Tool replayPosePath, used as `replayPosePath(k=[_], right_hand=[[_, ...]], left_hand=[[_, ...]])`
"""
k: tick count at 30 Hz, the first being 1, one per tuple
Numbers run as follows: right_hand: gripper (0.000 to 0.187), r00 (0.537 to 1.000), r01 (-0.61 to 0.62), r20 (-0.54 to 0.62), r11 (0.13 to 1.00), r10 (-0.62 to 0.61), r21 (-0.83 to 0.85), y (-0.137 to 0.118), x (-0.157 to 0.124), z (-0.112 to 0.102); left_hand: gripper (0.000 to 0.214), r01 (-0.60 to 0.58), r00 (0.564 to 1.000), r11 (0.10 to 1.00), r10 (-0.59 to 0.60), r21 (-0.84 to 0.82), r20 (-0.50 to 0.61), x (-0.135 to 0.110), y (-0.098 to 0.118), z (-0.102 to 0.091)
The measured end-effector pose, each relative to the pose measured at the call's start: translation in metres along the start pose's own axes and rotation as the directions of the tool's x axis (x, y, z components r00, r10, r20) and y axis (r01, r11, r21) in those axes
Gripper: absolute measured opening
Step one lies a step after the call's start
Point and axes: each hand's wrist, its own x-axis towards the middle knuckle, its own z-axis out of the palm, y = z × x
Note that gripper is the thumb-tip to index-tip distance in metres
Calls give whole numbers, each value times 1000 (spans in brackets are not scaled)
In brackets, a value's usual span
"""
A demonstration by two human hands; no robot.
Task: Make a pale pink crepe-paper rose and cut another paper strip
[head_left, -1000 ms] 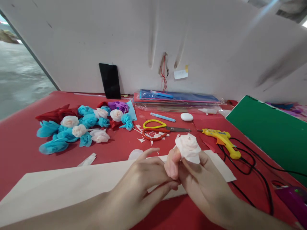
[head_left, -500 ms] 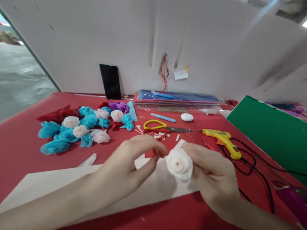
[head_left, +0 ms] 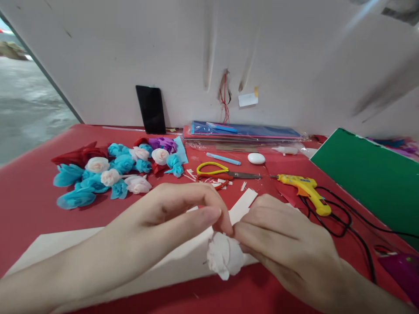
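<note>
A pale pink paper rose (head_left: 225, 258) hangs head-down between both hands, just above a cream paper sheet (head_left: 59, 244) on the red table (head_left: 29, 192). My left hand (head_left: 176, 220) is closed in a pinch at the rose's base. My right hand (head_left: 281, 240) is closed on the same base from the right, fingertips meeting the left thumb. A cream paper strip (head_left: 242, 205) lies behind the fingers. The stem end of the rose is hidden by the fingers.
A heap of blue, cream, red and purple paper flowers (head_left: 108, 174) lies at the left. Scissors (head_left: 225, 174), a yellow glue gun (head_left: 304, 187) with black cord (head_left: 343, 226), a blue pen (head_left: 223, 158), a white oval object (head_left: 256, 158), a green sheet (head_left: 369, 179), stacked paper packs (head_left: 242, 131) and a black phone (head_left: 150, 109) stand behind.
The rose went from upright above my right hand to tipped toward me, then head-down and lower. My left hand moved from under it to a pinch over its base.
</note>
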Motion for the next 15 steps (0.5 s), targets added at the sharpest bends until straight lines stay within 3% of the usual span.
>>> replayPosePath(k=[3, 8, 13, 15], right_hand=[[27, 999, 0, 39, 1000, 0, 2, 2, 0, 1], [24, 994, -11, 106, 998, 4, 65, 1, 0, 1], [23, 969, -129, 230, 974, 85, 185, -3, 4, -3], [25, 953, -180, 283, 953, 107, 245, -4, 5, -3]], left_hand=[[21, 68, 997, 994, -71, 81, 32, -2, 1, -4], [14, 174, 985, 976, -171, 131, -33, -4, 1, -3], [16, 183, 980, 983, -183, 14, 83, -1, 5, -1], [18, 168, 983, 983, -174, 78, 65, -1, 4, 0]])
